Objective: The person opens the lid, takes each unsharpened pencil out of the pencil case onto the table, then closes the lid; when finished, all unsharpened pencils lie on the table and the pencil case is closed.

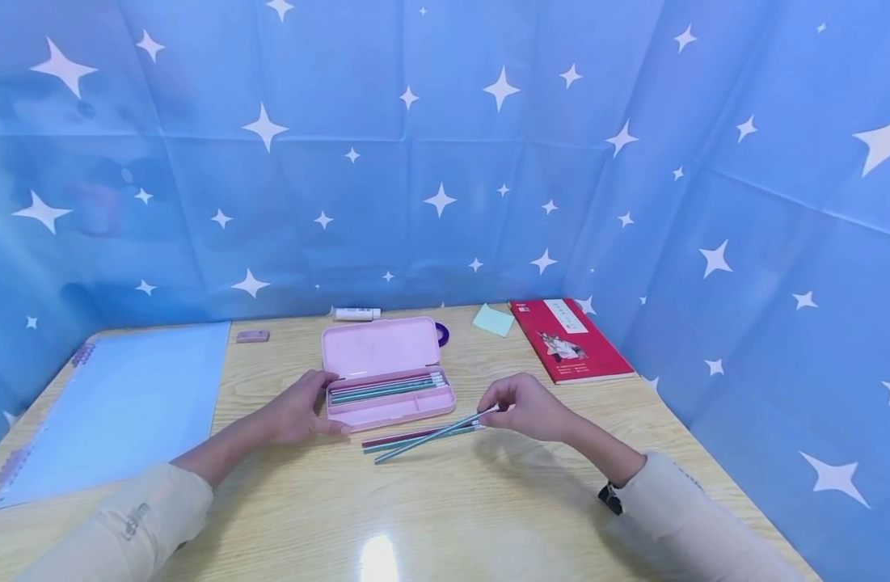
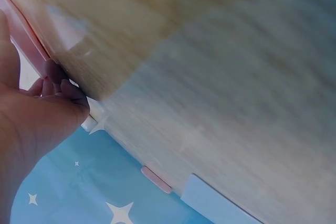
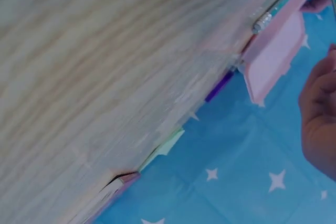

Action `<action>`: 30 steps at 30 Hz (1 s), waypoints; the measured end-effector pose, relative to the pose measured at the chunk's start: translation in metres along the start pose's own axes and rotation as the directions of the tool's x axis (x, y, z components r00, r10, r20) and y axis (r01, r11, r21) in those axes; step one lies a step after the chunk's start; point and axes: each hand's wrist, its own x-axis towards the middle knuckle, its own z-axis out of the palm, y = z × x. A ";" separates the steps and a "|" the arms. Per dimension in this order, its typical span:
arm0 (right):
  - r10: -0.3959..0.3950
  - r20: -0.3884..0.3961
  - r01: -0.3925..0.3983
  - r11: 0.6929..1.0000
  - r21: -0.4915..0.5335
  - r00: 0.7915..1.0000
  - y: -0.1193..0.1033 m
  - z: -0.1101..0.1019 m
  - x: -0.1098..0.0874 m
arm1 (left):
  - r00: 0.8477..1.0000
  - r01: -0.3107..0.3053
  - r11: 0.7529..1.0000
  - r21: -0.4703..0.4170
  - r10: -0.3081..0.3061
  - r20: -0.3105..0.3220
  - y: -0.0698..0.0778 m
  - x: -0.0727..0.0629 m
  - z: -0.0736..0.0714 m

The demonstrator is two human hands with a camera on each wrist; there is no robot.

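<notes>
the surface point(image 1: 292, 517) looks like smooth, glossy wood; the pencil case point(image 1: 379, 347) is smooth plastic, the backdrop point(image 1: 375, 250) creased cloth, the sticky note point(image 1: 493, 320) matt paper.

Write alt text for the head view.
The right hand pinches a pencil over others on a table; the left hand holds an open pink pencil case containing more. A red book lies right, a pale blue sheet left.

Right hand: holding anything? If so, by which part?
Yes: the right hand pinches a teal pencil near its raised, whitish-tipped end; the other end slants down over the pencils on the table.
</notes>
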 end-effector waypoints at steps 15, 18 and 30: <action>-0.041 0.076 0.051 0.990 -0.130 0.996 0.019 0.008 -0.005 | 1.000 0.001 1.000 -0.013 -0.001 0.007 0.002 -0.002 -0.002; -0.022 0.070 0.033 0.986 -0.161 0.997 0.019 0.010 -0.004 | 1.000 -0.002 1.000 -0.013 0.002 0.005 0.003 -0.002 -0.001; 0.007 0.053 0.006 0.971 -0.237 0.999 0.021 0.014 -0.001 | 1.000 0.000 1.000 -0.007 0.000 0.005 0.001 -0.001 0.000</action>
